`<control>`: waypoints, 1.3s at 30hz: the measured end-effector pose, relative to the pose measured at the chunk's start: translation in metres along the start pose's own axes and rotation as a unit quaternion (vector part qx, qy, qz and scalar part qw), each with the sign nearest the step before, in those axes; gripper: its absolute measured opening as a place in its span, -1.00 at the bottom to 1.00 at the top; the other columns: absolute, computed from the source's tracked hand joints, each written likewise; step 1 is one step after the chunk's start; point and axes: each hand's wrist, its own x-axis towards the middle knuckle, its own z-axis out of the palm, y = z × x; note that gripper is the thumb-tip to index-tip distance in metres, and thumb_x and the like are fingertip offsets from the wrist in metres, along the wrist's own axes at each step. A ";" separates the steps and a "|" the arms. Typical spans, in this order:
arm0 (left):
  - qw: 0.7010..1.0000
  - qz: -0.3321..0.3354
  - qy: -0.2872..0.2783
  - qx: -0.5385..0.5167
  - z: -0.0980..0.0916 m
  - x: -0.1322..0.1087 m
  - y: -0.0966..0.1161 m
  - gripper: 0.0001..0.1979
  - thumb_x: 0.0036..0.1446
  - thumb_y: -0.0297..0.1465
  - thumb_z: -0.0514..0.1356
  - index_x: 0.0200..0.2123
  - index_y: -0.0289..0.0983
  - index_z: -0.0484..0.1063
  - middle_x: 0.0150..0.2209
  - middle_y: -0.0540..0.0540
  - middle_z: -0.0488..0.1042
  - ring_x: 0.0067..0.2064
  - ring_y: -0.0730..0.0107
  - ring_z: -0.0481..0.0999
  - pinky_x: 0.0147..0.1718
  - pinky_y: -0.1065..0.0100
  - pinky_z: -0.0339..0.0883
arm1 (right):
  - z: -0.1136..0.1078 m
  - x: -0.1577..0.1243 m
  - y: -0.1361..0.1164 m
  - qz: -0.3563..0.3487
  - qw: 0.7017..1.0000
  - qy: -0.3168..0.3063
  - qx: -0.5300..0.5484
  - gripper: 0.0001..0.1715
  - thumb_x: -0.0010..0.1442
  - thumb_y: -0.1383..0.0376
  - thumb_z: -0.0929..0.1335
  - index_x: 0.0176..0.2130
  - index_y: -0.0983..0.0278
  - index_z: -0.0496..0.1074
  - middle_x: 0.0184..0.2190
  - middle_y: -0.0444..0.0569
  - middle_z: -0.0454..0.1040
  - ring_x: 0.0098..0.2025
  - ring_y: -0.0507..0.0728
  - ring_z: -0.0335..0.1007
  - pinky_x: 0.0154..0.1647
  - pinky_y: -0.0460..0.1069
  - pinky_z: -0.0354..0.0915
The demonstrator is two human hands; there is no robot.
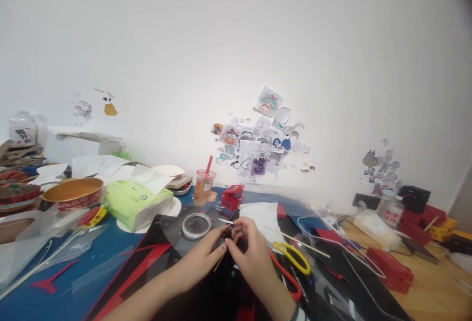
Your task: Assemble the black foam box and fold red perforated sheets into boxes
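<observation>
You pinch a small dark piece [229, 233] between your left hand [208, 250] and right hand [251, 250], yellow-handled scissors [279, 246] just right of them, close handling whose next move likely calls for a steady grip.

The held piece [229, 233] looks black, the scissors' handles [308, 267] yellow and orange-red. Toward the blue table's [70, 304] left edge, a bowl [81, 202] is gold inside, patterned red outside; a tissue pack [127, 203] is lime green.

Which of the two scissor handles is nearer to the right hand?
The orange handle, close beside the right hand and wrist; the yellow handle lies farther out to the right.
</observation>
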 end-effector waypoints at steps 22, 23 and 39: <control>0.935 0.228 0.043 0.270 -0.038 -0.012 0.054 -0.90 0.12 -0.41 0.05 -0.32 -0.19 0.36 -0.39 -0.03 0.38 -0.28 0.28 0.32 -0.14 0.18 0.17 | -0.016 0.004 -0.010 0.007 0.984 0.003 0.176 -0.94 0.10 0.37 0.27 -0.35 0.23 0.24 -0.40 -0.13 0.35 -0.31 0.05 0.34 -0.23 -0.02 0.28; 0.936 0.220 0.036 0.274 -0.039 -0.013 0.056 -0.91 0.12 -0.41 0.04 -0.37 -0.20 0.34 -0.42 -0.02 0.37 -0.30 0.30 0.32 -0.14 0.18 0.17 | -0.017 0.004 -0.010 0.008 0.984 0.018 0.175 -0.96 0.10 0.36 0.28 -0.37 0.23 0.26 -0.41 -0.12 0.35 -0.31 0.06 0.35 -0.23 -0.02 0.29; 0.983 0.069 0.072 0.157 -0.045 -0.004 0.044 -0.81 0.12 -0.33 -0.02 -0.43 -0.22 0.34 -0.39 -0.02 0.45 -0.31 0.28 0.43 -0.29 0.32 0.27 | -0.004 -0.001 -0.003 0.105 0.982 0.071 0.141 -0.94 -0.03 0.35 0.38 -0.52 0.23 0.45 -0.19 -0.03 0.43 -0.07 0.19 0.29 -0.01 0.08 0.15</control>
